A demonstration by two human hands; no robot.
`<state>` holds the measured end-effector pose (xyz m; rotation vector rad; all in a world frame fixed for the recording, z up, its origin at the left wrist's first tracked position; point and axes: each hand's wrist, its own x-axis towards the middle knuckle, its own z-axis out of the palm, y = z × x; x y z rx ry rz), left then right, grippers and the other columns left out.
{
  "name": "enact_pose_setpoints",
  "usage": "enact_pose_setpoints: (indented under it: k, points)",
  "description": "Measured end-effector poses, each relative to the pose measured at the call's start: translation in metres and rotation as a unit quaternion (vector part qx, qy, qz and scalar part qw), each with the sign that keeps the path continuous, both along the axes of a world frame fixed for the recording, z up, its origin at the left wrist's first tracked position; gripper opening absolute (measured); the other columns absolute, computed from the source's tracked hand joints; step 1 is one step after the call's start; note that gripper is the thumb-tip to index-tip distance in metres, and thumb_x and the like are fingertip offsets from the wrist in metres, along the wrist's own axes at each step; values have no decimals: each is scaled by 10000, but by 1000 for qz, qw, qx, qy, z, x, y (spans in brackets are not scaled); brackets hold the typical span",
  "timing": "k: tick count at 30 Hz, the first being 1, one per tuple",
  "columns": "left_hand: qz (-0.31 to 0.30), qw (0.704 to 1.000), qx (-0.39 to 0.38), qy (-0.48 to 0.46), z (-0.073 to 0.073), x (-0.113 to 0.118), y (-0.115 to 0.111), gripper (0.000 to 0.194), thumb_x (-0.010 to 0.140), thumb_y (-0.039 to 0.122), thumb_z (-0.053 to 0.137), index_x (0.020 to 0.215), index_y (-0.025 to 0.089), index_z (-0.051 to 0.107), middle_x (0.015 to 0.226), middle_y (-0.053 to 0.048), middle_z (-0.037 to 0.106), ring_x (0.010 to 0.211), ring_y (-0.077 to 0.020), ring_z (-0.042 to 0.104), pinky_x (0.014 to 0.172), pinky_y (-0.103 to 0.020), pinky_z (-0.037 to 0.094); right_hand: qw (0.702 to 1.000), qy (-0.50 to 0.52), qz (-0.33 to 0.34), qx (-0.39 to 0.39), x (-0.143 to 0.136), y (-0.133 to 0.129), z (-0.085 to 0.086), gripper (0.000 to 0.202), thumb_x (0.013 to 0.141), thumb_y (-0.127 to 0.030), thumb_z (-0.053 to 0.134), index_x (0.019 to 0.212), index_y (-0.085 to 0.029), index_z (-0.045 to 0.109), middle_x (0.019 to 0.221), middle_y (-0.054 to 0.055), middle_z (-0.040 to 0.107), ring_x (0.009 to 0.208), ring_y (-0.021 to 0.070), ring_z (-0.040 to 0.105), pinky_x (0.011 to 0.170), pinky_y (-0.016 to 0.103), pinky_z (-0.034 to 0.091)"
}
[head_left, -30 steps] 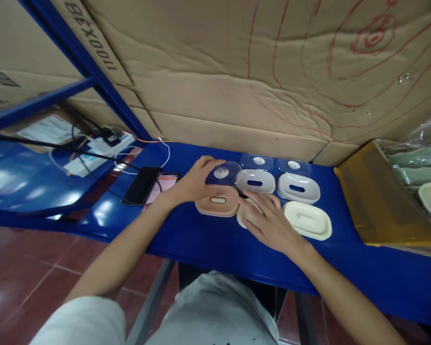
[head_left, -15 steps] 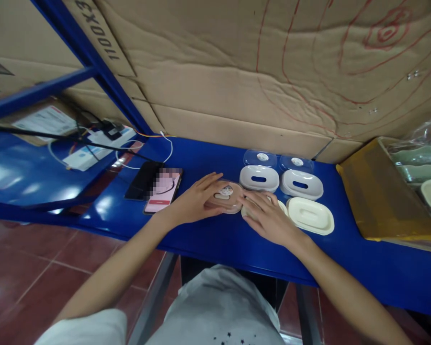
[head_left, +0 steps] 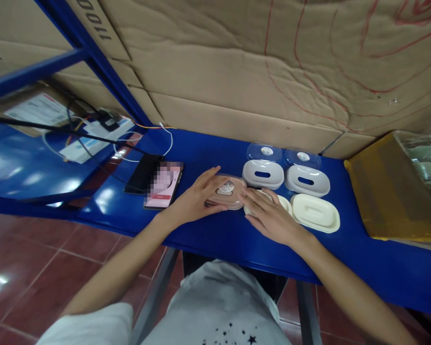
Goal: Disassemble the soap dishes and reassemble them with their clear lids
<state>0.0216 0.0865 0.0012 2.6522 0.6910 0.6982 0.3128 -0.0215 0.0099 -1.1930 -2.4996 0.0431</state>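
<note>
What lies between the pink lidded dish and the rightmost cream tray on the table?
Another cream tray, partly hidden by the right hand, lies between them; the head view shows it.

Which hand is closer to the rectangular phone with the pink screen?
Left. The left hand is right of the phone; the right hand is farther right.

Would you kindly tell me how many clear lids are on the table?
3: front lid over the pink dish, left rear lid and right rear lid behind the white dishes.

Left hand (head_left: 197, 197) on pink box (head_left: 234, 200), right hand (head_left: 271, 216) over cream dish (head_left: 286, 205), blue table (head_left: 208, 235)
</note>
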Motion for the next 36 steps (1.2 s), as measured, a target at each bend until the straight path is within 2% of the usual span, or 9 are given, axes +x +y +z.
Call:
enact_pose_setpoints:
  k: [4, 10, 15, 21, 29, 36]
  points:
    - [-1, 1000, 17, -9, -4, 0, -1, 821, 983, 414, 805, 1670, 229, 397, 1723, -242, 401, 1640, -404, 356, 1282, -652, 420, 1000, -8, -4, -19, 0, 0, 1, 780, 1130, -227, 472, 1778, -272, 40, 1723, 148, 467, 1563, 305, 509, 1257, 605, 411]
    - [5, 999, 37, 28, -3, -1, -1, 862, 977, 461, 800, 1686, 226, 371, 1735, -261, 370, 1645, -428, 338, 1259, -679, 439, 999, -18, -7, -27, 0, 0, 4, 751, 1133, -239, 468, 1777, -284, 86, 1725, 142, 461, 1551, 315, 523, 1263, 616, 406]
    - [6, 996, 70, 49, 0, -2, -2, 880, 948, 468, 824, 1683, 247, 394, 1739, -268, 361, 1627, -441, 373, 1231, -664, 480, 1000, -23, -2, 2, -1, 0, 2, 671, 1137, -231, 464, 1759, -223, 215, 1705, 151, 490, 1531, 308, 546, 1246, 600, 437]
    - [5, 993, 101, 62, 2, -2, -4, 902, 912, 451, 861, 1677, 276, 415, 1749, -260, 354, 1619, -447, 388, 1219, -655, 498, 999, -28, -8, 23, -1, 0, -1, 569, 1117, -141, 462, 1679, -216, 414, 1677, 119, 537, 1500, 275, 583, 1237, 545, 455]
    - [12, 992, 106, 63, -2, -2, -5, 903, 924, 431, 849, 1687, 275, 392, 1749, -275, 338, 1619, -458, 382, 1209, -684, 493, 999, -26, 2, 40, -2, 0, -1, 561, 1110, -149, 466, 1669, -166, 425, 1668, 149, 542, 1531, 277, 548, 1233, 534, 466]
    - [8, 999, 50, -3, -14, -4, -2, 954, 898, 427, 880, 1688, 258, 373, 1737, -269, 352, 1630, -449, 359, 1250, -712, 427, 999, -33, 3, 23, -3, -2, -2, 642, 1111, -175, 481, 1728, -179, 302, 1702, 154, 494, 1567, 286, 506, 1256, 549, 450]
